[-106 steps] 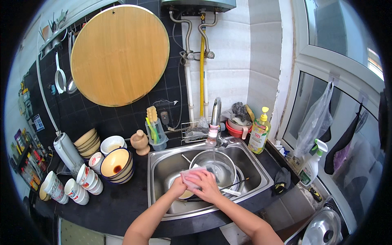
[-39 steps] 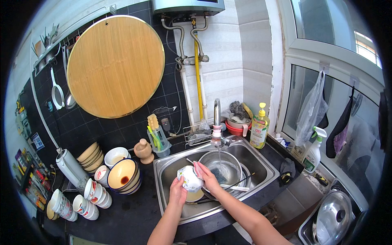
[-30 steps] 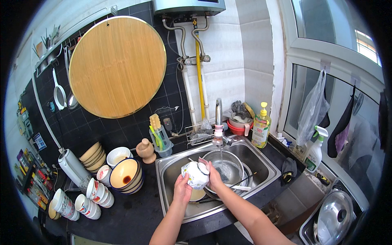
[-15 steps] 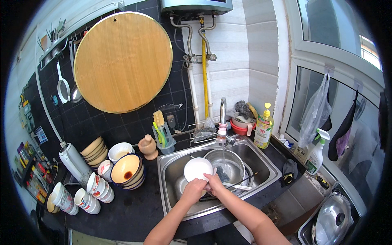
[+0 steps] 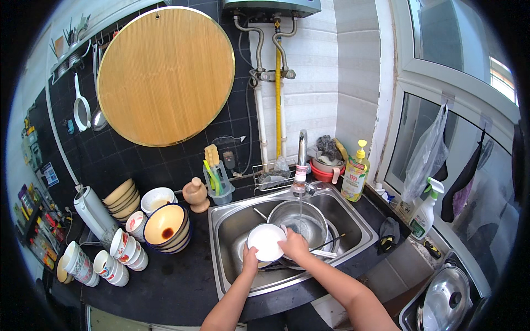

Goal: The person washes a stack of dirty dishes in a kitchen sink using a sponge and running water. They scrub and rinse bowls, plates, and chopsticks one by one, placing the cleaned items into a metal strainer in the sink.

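Observation:
Over the steel sink I hold a round white bowl between both hands. My left hand grips its lower left rim. Closed at its right edge is my right hand; a small pale bit by these fingers is too unclear to name. Water runs from the faucet into a steel basin just beyond my right hand. A thin dark stick and a white handle lie across the basin's near side.
Left of the sink stand stacked tan bowls, white patterned cups and a wooden mortar. Behind the sink's right corner are a yellow soap bottle and a red basin. A spray bottle stands further right.
My hands have moved apart. The left slid to the bowl's left rim, the right rose along its right edge. The bowl sits slightly lower, and the whole view has shifted a little.

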`<action>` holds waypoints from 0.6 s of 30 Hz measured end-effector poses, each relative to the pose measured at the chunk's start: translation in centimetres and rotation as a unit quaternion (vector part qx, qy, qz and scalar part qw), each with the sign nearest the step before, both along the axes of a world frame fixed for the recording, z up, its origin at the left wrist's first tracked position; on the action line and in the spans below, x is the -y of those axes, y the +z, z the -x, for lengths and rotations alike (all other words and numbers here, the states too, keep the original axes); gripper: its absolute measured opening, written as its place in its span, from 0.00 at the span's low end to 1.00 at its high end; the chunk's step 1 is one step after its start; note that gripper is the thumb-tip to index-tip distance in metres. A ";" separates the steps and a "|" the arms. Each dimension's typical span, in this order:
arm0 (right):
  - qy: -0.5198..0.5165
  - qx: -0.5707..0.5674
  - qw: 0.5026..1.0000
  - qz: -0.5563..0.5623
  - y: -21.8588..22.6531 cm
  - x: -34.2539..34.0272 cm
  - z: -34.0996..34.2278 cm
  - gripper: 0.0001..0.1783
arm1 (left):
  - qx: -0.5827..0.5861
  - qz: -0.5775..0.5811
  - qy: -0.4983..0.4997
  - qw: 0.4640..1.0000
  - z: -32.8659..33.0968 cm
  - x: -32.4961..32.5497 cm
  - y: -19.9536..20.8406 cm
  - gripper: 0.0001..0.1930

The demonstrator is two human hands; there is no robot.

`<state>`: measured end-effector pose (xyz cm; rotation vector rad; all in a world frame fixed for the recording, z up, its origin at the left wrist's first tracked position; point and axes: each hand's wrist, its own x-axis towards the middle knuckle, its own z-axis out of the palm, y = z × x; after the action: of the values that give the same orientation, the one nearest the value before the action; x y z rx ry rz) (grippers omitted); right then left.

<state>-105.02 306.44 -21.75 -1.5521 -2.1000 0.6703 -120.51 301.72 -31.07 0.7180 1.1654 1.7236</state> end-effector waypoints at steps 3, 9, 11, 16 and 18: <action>0.086 0.043 0.983 -0.156 0.9 0.3 0.5 0.27 | 0.057 0.025 -0.011 0.998 -0.9 0.6 1.0 0.27; 0.263 0.081 0.861 -0.427 -2.2 0.7 3.2 0.28 | 0.128 0.000 0.014 0.992 -1.4 0.8 2.4 0.30; 0.335 0.090 0.935 -0.079 -0.3 2.5 3.9 0.28 | 0.086 0.010 0.041 0.995 -0.6 1.1 2.5 0.28; 0.402 0.194 0.883 -0.149 -0.7 2.9 2.0 0.36 | -0.019 0.049 0.108 0.993 1.0 0.7 -0.2 0.25; 0.390 0.293 0.840 -0.237 0.0 2.4 1.1 0.40 | -0.029 0.039 0.118 0.992 -0.2 0.9 1.3 0.24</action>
<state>-106.10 304.07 -21.77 -0.6103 -3.0741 -0.1719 -120.30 300.86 -29.76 0.6052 1.3966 1.8503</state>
